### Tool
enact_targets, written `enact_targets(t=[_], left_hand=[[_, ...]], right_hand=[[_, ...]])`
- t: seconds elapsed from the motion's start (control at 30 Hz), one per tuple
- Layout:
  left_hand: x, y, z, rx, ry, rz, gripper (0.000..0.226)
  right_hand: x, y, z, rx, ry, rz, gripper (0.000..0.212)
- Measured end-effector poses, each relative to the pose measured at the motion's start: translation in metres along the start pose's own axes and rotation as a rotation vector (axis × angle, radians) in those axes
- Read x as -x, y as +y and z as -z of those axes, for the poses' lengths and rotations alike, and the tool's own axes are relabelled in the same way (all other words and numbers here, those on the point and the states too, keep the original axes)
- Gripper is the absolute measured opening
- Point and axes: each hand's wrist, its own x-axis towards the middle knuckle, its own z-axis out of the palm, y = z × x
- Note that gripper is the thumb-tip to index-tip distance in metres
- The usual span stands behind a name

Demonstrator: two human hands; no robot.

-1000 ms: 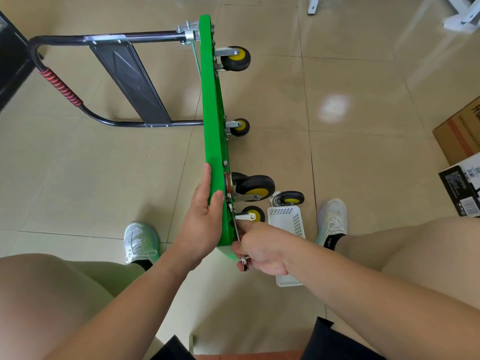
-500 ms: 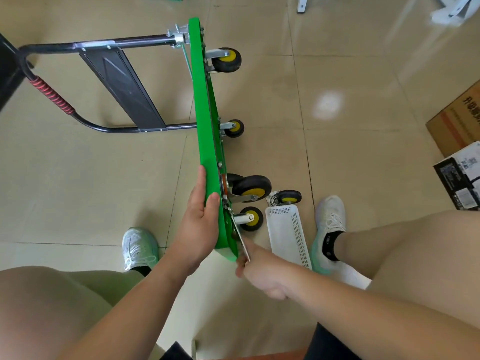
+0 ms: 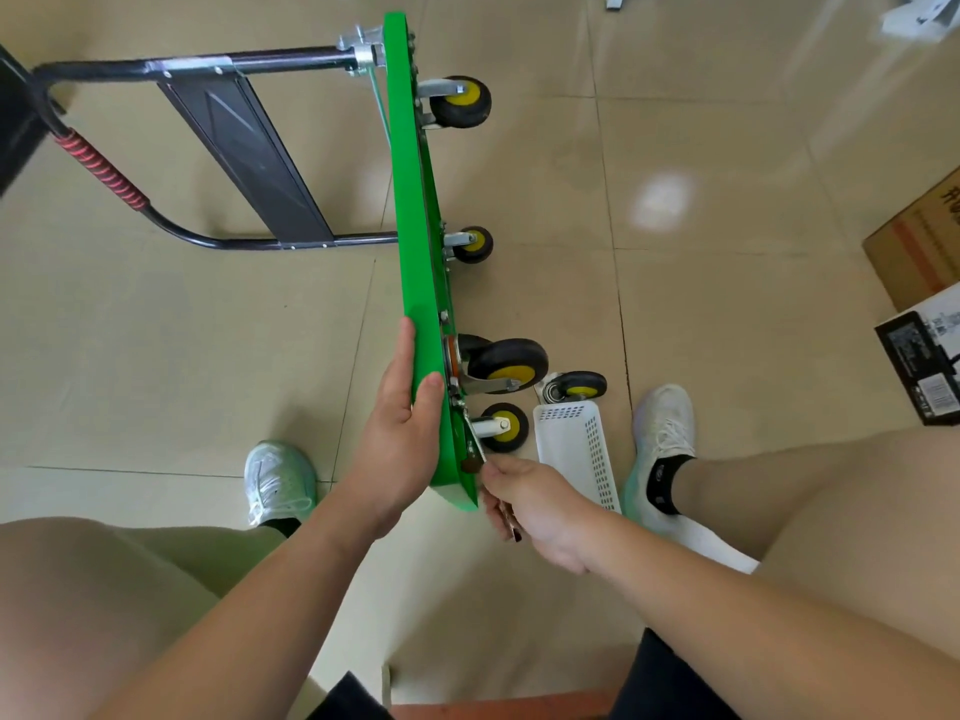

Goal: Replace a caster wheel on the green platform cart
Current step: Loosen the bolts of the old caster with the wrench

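Observation:
The green platform cart [image 3: 415, 226] stands on its side edge on the floor, its underside facing right. Black casters with yellow hubs stick out of that underside; the largest one [image 3: 506, 363] is near my hands, with a smaller one [image 3: 501, 426] just below it. My left hand [image 3: 400, 439] grips the cart's near edge, thumb over the rim. My right hand [image 3: 524, 504] holds a thin metal wrench [image 3: 478, 449] whose head sits on a fastener at the cart's near corner. A loose caster [image 3: 576, 389] lies on the floor beyond the white basket.
A white perforated basket [image 3: 576, 449] lies between the cart and my right shoe [image 3: 662, 433]. My left shoe [image 3: 280, 480] is left of the cart. The folded black handle with its red grip [image 3: 101, 171] stretches left. A cardboard box [image 3: 919, 241] and a black box [image 3: 924, 366] sit at the right.
My right hand has swung the wrench handle down and towards me, from beside the small caster to below the cart's corner. My left hand keeps its grip on the edge.

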Motion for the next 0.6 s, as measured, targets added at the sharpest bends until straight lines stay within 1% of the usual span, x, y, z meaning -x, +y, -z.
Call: enact_targets(t=[0.07,0.17,0.3,0.43,0.5,0.6], left_hand=[[0.0,0.001,0.0,0.013,-0.002,-0.005,0.057],[-0.001,0.001,-0.001,0.022,-0.002,0.001,0.057],[0.0,0.0,-0.001,0.007,0.008,0.014,0.056],[-0.001,0.0,-0.001,0.007,0.012,0.01,0.055],[0.0,0.002,-0.002,0.008,0.008,0.01,0.055],[0.0,0.003,-0.002,0.012,-0.002,0.005,0.055]], right_hand=[[0.0,-0.003,0.002,-0.022,-0.022,-0.02,0.024],[-0.002,-0.009,0.006,-0.03,-0.05,-0.041,0.014],[-0.012,-0.006,0.006,0.075,-0.017,-0.071,0.016],[-0.019,-0.003,0.004,0.056,-0.031,-0.096,0.022],[-0.02,-0.002,0.005,0.042,-0.039,-0.095,0.022],[-0.024,0.004,0.008,0.08,0.011,-0.052,0.023]])
